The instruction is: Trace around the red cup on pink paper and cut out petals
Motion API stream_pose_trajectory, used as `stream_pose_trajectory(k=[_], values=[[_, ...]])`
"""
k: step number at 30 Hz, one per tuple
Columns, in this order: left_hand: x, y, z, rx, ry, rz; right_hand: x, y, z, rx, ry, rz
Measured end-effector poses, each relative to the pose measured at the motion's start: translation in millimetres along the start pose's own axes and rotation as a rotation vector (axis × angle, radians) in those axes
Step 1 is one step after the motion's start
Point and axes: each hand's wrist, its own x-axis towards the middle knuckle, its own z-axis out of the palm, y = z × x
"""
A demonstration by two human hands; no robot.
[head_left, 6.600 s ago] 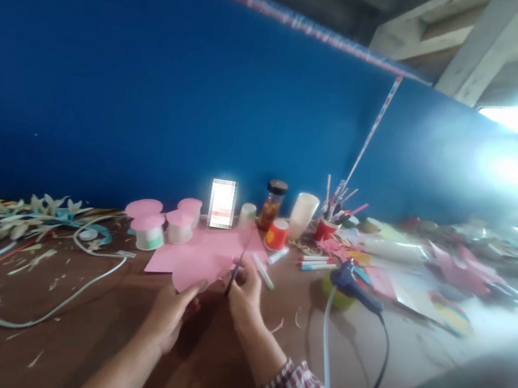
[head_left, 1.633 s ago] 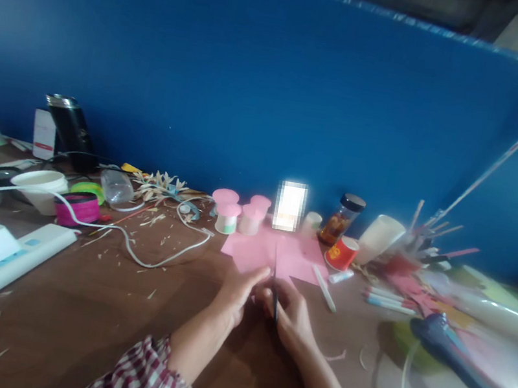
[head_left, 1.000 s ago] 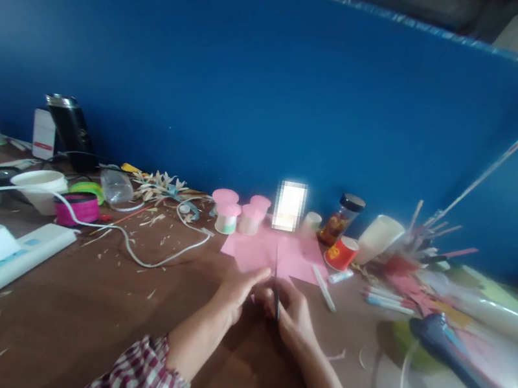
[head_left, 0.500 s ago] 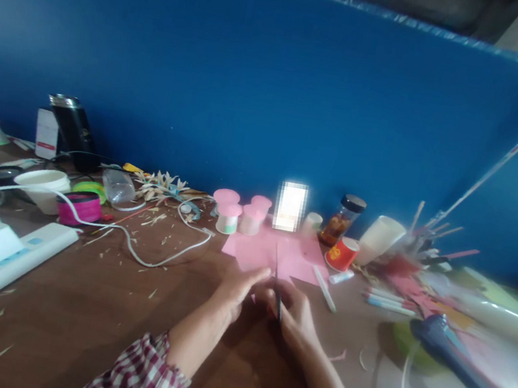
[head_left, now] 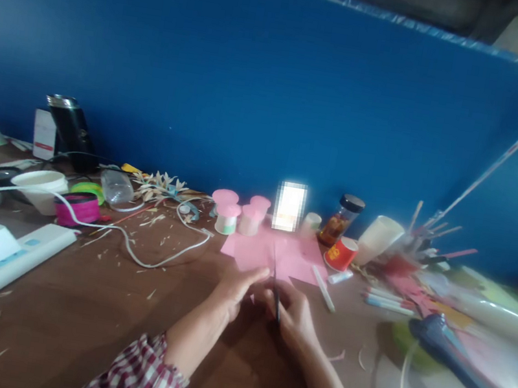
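Scissors (head_left: pixel 275 300) with dark handles are gripped in my right hand (head_left: pixel 297 317), the blades pointing away from me over pink paper (head_left: pixel 250 250). My left hand (head_left: pixel 232 291) is closed beside the blades, thumb on top, pinching a piece of pink paper that its fingers mostly hide. A small pink bit shows below that thumb. Beyond both hands, the larger pink sheets lie flat on the brown table. Several small paper cups topped with pink discs (head_left: pixel 227 216) stand at the sheets' back left edge.
A red paper cup (head_left: pixel 340 254), a dark-lidded jar (head_left: pixel 341 220) and a white marker (head_left: pixel 323 288) are right of the paper. Farther right rests a blue glue gun (head_left: pixel 446 345). Left are a white cable (head_left: pixel 135 260), a power strip (head_left: pixel 40 254) and a magenta tape roll (head_left: pixel 78 208).
The view has shifted very slightly. Both hands keep nearly the same pose, and the scissors have barely moved against the pink paper.
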Motion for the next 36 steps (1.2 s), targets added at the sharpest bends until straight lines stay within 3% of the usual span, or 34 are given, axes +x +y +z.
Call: stream_pose_trajectory(k=[20,36], values=[[-2.3,5.3,-1.0,0.042,-0.067,-0.029,-0.1,-2.3,-0.2,0.008,0.024,0.020],[6.0,-3.1,-8.1,0.048,-0.078,-0.063,-0.9,-2.1,-2.2,-0.005,0.022,0.025]])
